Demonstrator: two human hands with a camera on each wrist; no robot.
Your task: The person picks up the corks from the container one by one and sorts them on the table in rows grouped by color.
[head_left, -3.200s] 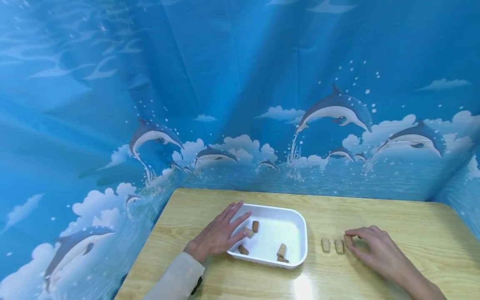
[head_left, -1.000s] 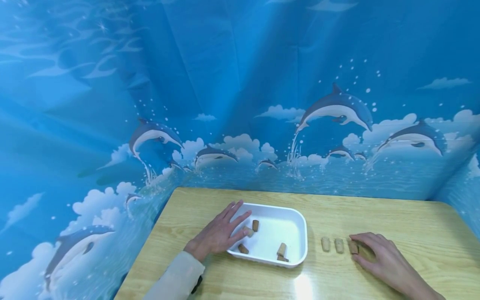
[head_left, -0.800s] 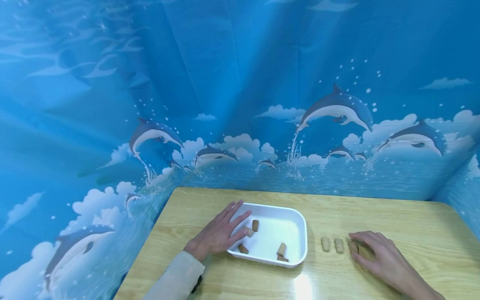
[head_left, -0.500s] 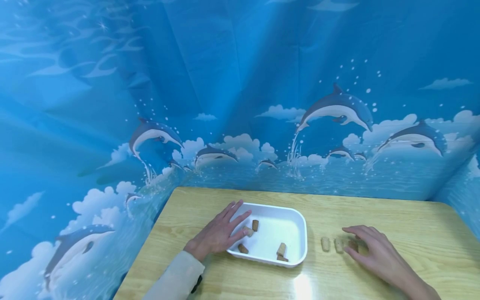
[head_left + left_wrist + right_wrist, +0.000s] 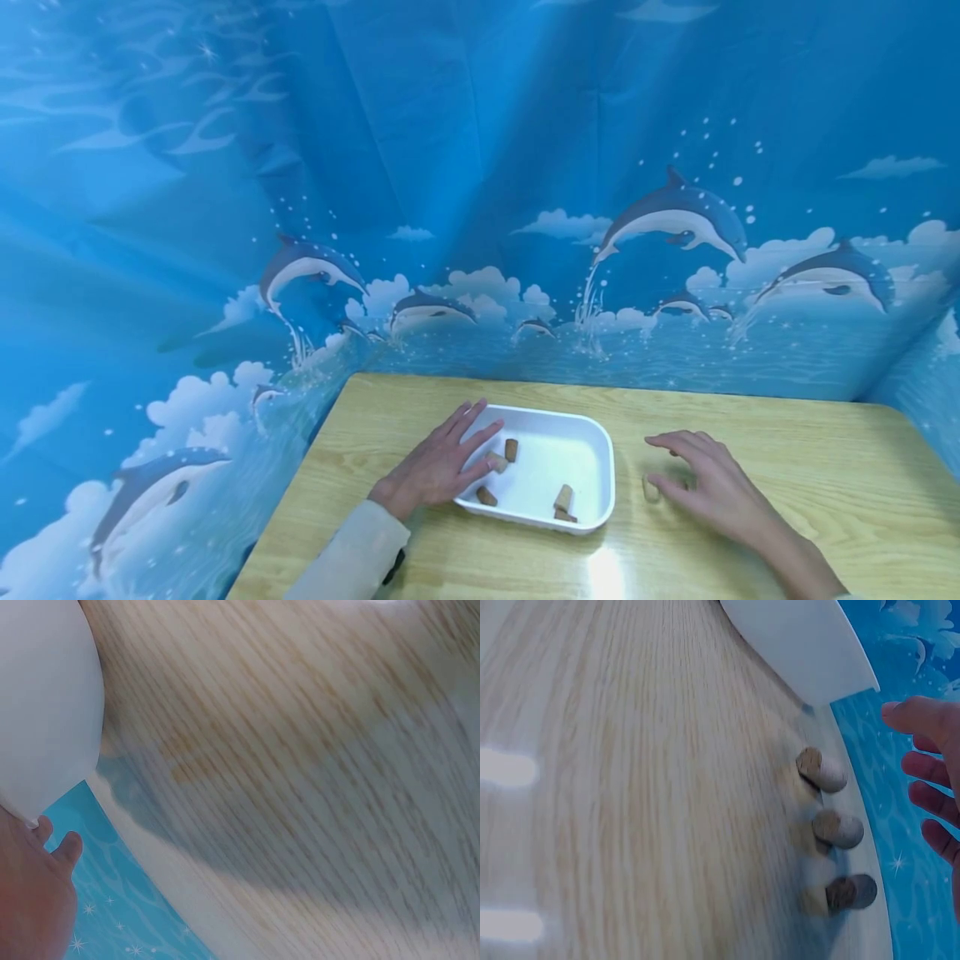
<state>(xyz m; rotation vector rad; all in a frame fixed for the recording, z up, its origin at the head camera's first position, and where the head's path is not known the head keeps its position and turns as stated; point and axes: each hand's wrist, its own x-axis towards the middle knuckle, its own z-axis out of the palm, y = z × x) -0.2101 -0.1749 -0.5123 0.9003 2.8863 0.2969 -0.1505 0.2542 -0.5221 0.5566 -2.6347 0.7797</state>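
My left hand [image 5: 431, 467] rests on the left rim of a white tray [image 5: 551, 454], its fingers extended and spread. Several corks lie scattered in the tray, including a dark one [image 5: 512, 451], a pale one [image 5: 497, 462] near my left thumb and a pale one [image 5: 563, 498] at the front. To the tray's right, my right hand [image 5: 712, 487] hovers with thumb and fingers apart, holding nothing. The right wrist view shows three corks in a spaced row: a pale one [image 5: 823, 771] nearest the tray, another pale one [image 5: 838, 829] and a darker one [image 5: 851, 892]. My right hand largely covers the row in the head view.
The light wooden table [image 5: 660, 558] carries everything. Behind and to the left hangs a blue backdrop [image 5: 480, 208] printed with dolphins and clouds, meeting the table's far edge.
My right hand set the darker cork down at the row's right end, let it go, and moved left over the row toward the tray. My left hand has stayed on the rim.
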